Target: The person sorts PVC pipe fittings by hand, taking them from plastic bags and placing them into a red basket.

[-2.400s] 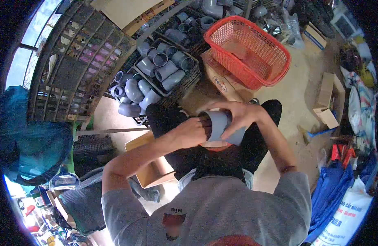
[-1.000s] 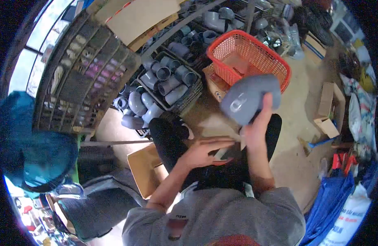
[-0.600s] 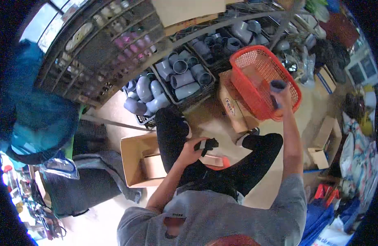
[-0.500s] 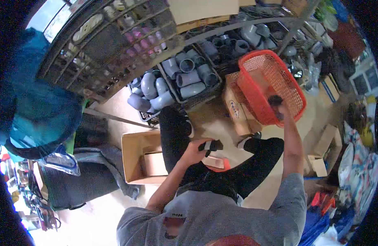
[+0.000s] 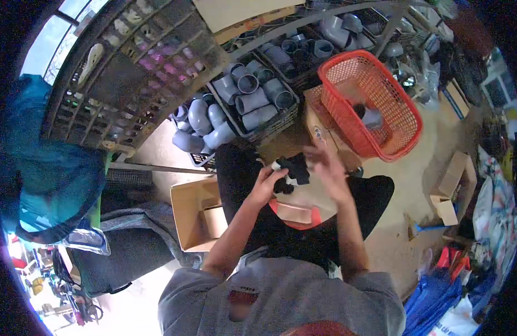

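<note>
My left hand (image 5: 264,186) is closed around a black object with white parts (image 5: 295,169), perhaps a small plastic fitting; its exact kind is hard to make out. My right hand (image 5: 332,173) is just to the right of it, smeared by motion, with the fingers apart and nothing visible in them. Beyond that hand, a red plastic basket (image 5: 376,147) rests tilted on a cardboard box (image 5: 320,131). A grey pipe fitting (image 5: 372,119) lies inside the basket.
Crates of grey pipe fittings (image 5: 251,101) stand ahead, beneath a dark slatted rack (image 5: 124,73). At my left is an open cardboard box (image 5: 182,218). A red-edged carton (image 5: 295,214) lies between my legs. Bags (image 5: 432,297) are piled at the right.
My right hand has left the basket and come back beside my left hand. The grey fitting now shows in the basket. My left hand still holds the black object, now raised slightly.
</note>
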`<state>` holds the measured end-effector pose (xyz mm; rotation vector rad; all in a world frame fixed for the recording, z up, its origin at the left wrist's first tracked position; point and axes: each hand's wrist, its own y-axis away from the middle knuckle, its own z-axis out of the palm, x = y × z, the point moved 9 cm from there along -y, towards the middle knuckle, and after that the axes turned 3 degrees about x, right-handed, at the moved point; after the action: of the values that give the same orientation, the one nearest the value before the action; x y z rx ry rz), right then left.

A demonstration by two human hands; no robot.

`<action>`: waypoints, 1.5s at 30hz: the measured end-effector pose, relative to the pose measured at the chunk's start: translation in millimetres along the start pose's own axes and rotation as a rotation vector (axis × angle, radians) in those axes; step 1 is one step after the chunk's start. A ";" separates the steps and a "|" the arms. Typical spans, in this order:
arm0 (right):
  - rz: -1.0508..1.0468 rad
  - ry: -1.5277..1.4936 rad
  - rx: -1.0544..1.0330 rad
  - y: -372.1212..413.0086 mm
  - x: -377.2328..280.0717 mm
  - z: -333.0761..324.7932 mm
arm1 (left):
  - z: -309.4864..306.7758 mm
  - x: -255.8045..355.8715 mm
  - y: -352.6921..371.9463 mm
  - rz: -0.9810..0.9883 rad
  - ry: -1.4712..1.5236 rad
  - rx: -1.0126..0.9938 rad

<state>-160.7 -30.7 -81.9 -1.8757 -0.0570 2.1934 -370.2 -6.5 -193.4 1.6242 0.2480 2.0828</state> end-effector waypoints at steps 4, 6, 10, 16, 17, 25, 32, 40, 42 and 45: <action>0.426 -0.641 0.108 48.0 87.4 15.8 | 74.5 60.7 -4.8 0.366 -0.188 -0.220; 0.510 -0.569 0.251 54.3 88.7 0.6 | 106.5 108.6 0.6 0.873 -0.812 -0.153; 0.597 0.027 0.559 61.6 70.6 -74.5 | 70.4 102.2 -104.9 0.627 -0.917 -0.071; 0.088 0.946 0.128 49.8 15.5 -97.3 | -5.3 64.2 -303.4 0.498 -1.106 -0.004; 0.166 0.829 0.169 55.6 19.6 -107.6 | -11.8 60.7 -326.6 0.441 -1.155 0.030; 0.522 -0.524 0.566 97.5 54.2 -141.3 | 7.3 55.3 -418.0 0.387 -1.457 0.147; 0.365 -1.154 0.734 46.5 27.3 -135.7 | 3.4 51.2 -423.7 0.267 -1.486 0.160; 0.258 -1.087 0.549 22.3 -5.4 -124.0 | -5.5 128.5 -255.7 0.677 -0.862 0.124; 0.227 -1.054 0.476 18.0 -10.7 -118.5 | -11.6 119.1 -186.1 0.514 -0.814 0.293; 0.220 -0.811 0.477 15.1 -27.4 -99.8 | -13.1 38.3 -141.5 0.373 -0.403 -0.050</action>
<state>-62.1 -64.7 -75.1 -0.7082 0.4934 2.6566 -352.5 136.3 -224.2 2.1379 -0.2593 1.9276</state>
